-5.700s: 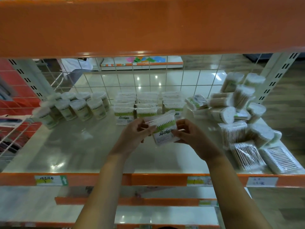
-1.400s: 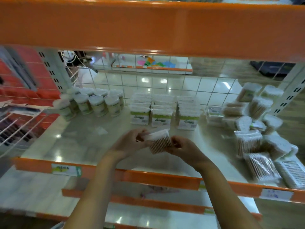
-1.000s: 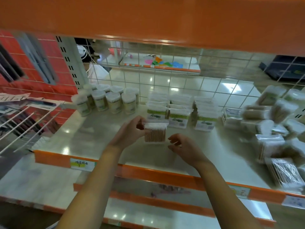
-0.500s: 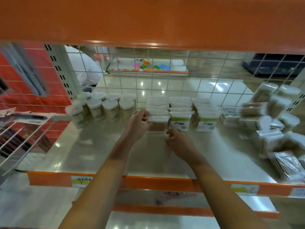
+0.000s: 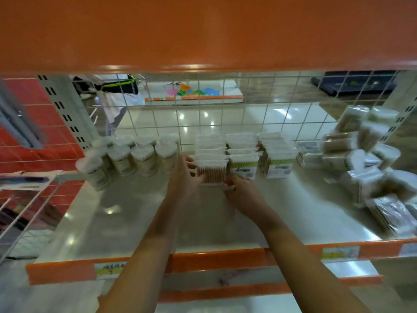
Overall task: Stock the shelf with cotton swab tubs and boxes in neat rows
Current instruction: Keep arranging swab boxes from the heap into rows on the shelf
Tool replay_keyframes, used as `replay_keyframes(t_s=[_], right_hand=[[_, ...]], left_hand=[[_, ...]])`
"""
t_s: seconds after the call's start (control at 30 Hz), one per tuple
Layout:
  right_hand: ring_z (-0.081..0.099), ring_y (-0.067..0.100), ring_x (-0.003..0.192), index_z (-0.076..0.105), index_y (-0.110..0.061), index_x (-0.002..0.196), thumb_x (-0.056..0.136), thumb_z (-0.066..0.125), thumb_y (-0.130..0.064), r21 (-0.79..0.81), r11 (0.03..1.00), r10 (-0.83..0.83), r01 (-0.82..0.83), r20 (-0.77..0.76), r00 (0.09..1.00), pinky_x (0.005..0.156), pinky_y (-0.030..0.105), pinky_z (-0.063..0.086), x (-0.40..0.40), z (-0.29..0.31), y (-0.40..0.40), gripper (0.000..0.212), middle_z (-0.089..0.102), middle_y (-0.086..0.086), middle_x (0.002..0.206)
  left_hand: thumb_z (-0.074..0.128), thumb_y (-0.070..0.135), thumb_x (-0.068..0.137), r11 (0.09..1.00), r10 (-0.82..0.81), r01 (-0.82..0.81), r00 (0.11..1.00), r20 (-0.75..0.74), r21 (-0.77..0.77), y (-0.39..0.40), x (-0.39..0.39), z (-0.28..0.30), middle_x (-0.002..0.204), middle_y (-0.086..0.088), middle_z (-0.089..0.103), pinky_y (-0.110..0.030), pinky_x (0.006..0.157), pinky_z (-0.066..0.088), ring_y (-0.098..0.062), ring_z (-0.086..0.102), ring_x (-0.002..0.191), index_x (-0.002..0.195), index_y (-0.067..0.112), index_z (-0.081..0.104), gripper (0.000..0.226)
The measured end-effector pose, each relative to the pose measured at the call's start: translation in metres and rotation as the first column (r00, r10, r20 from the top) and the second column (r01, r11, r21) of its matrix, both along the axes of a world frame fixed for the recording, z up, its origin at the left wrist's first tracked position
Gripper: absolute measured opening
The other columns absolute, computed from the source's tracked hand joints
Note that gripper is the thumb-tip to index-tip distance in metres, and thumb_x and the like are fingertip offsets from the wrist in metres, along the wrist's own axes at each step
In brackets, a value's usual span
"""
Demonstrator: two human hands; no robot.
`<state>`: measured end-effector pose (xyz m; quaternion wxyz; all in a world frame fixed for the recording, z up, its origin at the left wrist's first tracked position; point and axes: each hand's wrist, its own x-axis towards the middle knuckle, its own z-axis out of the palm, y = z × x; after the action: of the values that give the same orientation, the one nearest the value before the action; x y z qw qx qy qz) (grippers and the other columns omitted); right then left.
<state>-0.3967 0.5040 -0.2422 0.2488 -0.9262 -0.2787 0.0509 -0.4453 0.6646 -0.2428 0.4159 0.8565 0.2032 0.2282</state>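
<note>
A clear box of wooden cotton swabs [image 5: 212, 173] stands at the front of the left row of boxes on the white shelf [image 5: 140, 213]. My left hand [image 5: 184, 177] holds its left side with curled fingers. My right hand [image 5: 242, 192] touches its lower right corner with the fingertips. Two more rows of green-labelled boxes [image 5: 243, 166] stand to the right. Round swab tubs [image 5: 140, 155] stand in rows to the left.
A loose pile of swab tubs and bagged packs [image 5: 370, 159] fills the shelf's right end. A wire grid [image 5: 225, 118] closes the back. An orange shelf edge [image 5: 203, 32] hangs overhead, and an orange price rail [image 5: 214, 258] runs along the front.
Both hands carried the swab box from mid-air to the front of the left row and set it down. My right hand dropped to the box's lower corner.
</note>
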Motion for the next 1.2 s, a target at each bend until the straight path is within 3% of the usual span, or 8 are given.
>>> replay_keyframes(t_s=[0.13, 0.23, 0.37, 0.5, 0.73, 0.97, 1.2], right_hand=[[0.055, 0.027, 0.109, 0.059, -0.008, 0.115, 0.088, 0.055, -0.015, 0.029, 1.000, -0.001, 0.002, -0.016, 1.000, 0.085, 0.030, 0.042, -0.001, 0.002, -0.002, 0.028, 0.059, 0.011, 0.122], [0.055, 0.025, 0.109, 0.059, -0.009, 0.119, 0.088, 0.055, -0.015, 0.040, 0.999, -0.010, 0.011, -0.014, 1.000, 0.087, 0.029, 0.042, 0.000, 0.002, -0.009, 0.031, 0.059, 0.010, 0.122], [0.051, 0.024, 0.114, 0.056, -0.012, 0.123, 0.091, 0.052, -0.019, -0.015, 1.000, -0.007, 0.007, 0.013, 1.000, 0.093, 0.031, 0.041, 0.003, 0.000, -0.027, 0.033, 0.056, 0.008, 0.125], [0.047, 0.023, 0.118, 0.054, -0.013, 0.125, 0.093, 0.051, -0.022, -0.081, 0.996, -0.017, 0.022, 0.063, 0.998, 0.093, 0.028, 0.039, 0.005, 0.006, -0.048, 0.034, 0.053, 0.006, 0.128], [0.045, 0.024, 0.119, 0.054, -0.016, 0.127, 0.092, 0.053, -0.026, -0.153, 0.980, -0.103, 0.129, 0.168, 0.980, 0.096, 0.030, 0.037, 0.012, 0.021, -0.100, 0.037, 0.054, 0.004, 0.129], [0.043, 0.024, 0.123, 0.054, -0.015, 0.125, 0.092, 0.055, -0.027, -0.132, 0.965, -0.208, 0.228, 0.149, 0.967, 0.100, 0.030, 0.031, 0.027, 0.029, -0.156, 0.035, 0.055, 0.003, 0.128], [0.040, 0.025, 0.126, 0.052, -0.016, 0.128, 0.092, 0.054, -0.028, -0.163, 0.940, -0.278, 0.299, 0.140, 0.950, 0.103, 0.029, 0.030, 0.045, 0.036, -0.208, 0.038, 0.052, 0.003, 0.132]], left_hand=[[0.076, 0.030, 0.077, 0.999, 0.052, -0.051, 0.988, -0.147, 0.005, 0.001, -0.009, -0.002, 0.099, 0.002, 0.053, -0.022, 0.068, 0.043, -0.013, 0.056, 0.083, 0.114, 0.009, 0.046, 0.052], [0.071, 0.037, 0.081, 0.998, 0.058, -0.050, 0.965, -0.255, 0.036, 0.002, -0.017, -0.004, 0.093, 0.000, 0.059, -0.030, 0.072, 0.046, -0.018, 0.059, 0.083, 0.098, 0.014, 0.050, 0.036], [0.062, 0.033, 0.088, 0.956, 0.028, 0.065, 0.950, -0.310, 0.287, -0.013, -0.029, -0.006, 0.096, -0.001, 0.065, -0.025, 0.070, 0.043, -0.015, 0.059, 0.086, 0.094, 0.018, 0.062, 0.016], [0.056, 0.034, 0.091, 0.867, -0.121, 0.253, 0.943, -0.311, 0.430, -0.049, -0.024, -0.006, 0.110, 0.002, 0.061, -0.024, 0.079, 0.044, -0.014, 0.055, 0.100, 0.110, 0.021, 0.061, 0.024], [0.050, 0.036, 0.095, 0.771, -0.376, 0.498, 0.859, -0.348, 0.397, -0.110, 0.012, 0.003, 0.128, 0.002, 0.056, -0.027, 0.097, 0.038, -0.015, 0.053, 0.114, 0.126, 0.025, 0.055, 0.034], [0.049, 0.036, 0.094, 0.686, -0.476, 0.608, 0.790, -0.387, 0.398, -0.162, 0.049, -0.001, 0.132, 0.001, 0.054, -0.030, 0.099, 0.039, -0.017, 0.052, 0.117, 0.128, 0.023, 0.053, 0.037], [0.054, 0.043, 0.088, 0.707, -0.534, 0.638, 0.765, -0.360, 0.305, -0.208, 0.074, 0.001, 0.117, -0.003, 0.063, -0.036, 0.093, 0.044, -0.022, 0.058, 0.108, 0.118, 0.020, 0.060, 0.038]])
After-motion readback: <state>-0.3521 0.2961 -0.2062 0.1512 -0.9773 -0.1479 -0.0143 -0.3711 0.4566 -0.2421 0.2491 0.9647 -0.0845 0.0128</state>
